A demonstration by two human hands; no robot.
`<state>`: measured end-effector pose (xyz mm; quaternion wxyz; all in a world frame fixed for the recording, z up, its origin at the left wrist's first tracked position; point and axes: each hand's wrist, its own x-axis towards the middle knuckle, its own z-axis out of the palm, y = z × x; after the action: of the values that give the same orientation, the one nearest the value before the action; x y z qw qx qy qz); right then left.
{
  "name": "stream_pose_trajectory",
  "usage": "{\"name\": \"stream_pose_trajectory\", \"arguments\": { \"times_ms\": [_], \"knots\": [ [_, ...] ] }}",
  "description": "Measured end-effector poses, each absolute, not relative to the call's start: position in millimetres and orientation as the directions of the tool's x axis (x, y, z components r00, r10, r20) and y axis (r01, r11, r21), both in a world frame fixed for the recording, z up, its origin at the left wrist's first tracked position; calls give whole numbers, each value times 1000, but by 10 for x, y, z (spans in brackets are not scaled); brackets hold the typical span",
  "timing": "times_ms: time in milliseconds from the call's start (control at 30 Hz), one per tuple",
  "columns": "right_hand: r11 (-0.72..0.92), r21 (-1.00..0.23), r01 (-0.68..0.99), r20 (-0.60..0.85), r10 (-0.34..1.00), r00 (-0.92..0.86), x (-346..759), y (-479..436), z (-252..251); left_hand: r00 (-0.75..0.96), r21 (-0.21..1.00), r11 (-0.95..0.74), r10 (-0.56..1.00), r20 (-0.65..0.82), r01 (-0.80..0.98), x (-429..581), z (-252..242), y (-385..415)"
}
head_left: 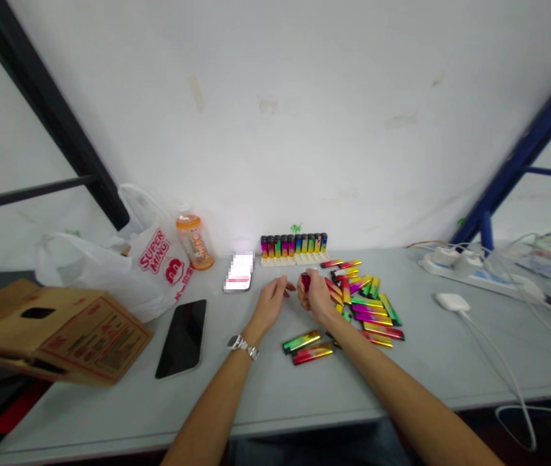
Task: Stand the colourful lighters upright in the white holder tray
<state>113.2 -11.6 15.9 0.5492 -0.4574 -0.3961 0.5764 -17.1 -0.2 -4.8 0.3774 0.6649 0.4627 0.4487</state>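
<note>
My right hand [318,296] is closed around a lighter [306,280], whose dark red end shows at the fingers. Just left of it, my left hand [271,301] is held with its fingers loosely apart and nothing visible in them. Behind both hands, a row of upright lighters [291,246] in bright colours stands in a white holder [278,262] by the wall. Many metallic lighters lie in a loose pile [372,310] right of my right hand. Nearer me, between my forearms, lie a green-gold lighter [301,341] and a red-gold lighter [313,353].
On the left are a cardboard box [96,333], a white plastic bag [156,272], an orange drink bottle [194,241], a dark phone [182,338] and a lit phone [240,272]. To the right lie a power strip [484,275] and a white charger [453,302] with cables.
</note>
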Motion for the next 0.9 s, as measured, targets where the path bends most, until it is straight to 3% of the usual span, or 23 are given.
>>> {"name": "stream_pose_trajectory", "arguments": {
  "times_ms": [133, 233, 367, 533, 900],
  "knots": [
    [-2, -977, -212, -12, 999, 44, 1147, -97, 116, 173, 914, -288, 954, 247, 286, -168, -47, -4],
    [-25, -972, -232, -42, 997, 66, 1164, -84, 95, 175, 911, -291, 953, 248, 293, -164, -40, -4],
    [-91, -936, -340, -84, 996, -36, 1174, -71, 83, 180, 912, -288, 953, 243, 293, -156, -21, -16],
    [-55, -925, -375, -16, 994, -107, 1178, -83, 94, 187, 908, -290, 952, 241, 304, -156, -9, -25],
    [-47, -971, -234, -78, 989, 126, 1169, -89, 103, 202, 877, -339, 937, 284, 340, -241, 48, -11]
  ]
}}
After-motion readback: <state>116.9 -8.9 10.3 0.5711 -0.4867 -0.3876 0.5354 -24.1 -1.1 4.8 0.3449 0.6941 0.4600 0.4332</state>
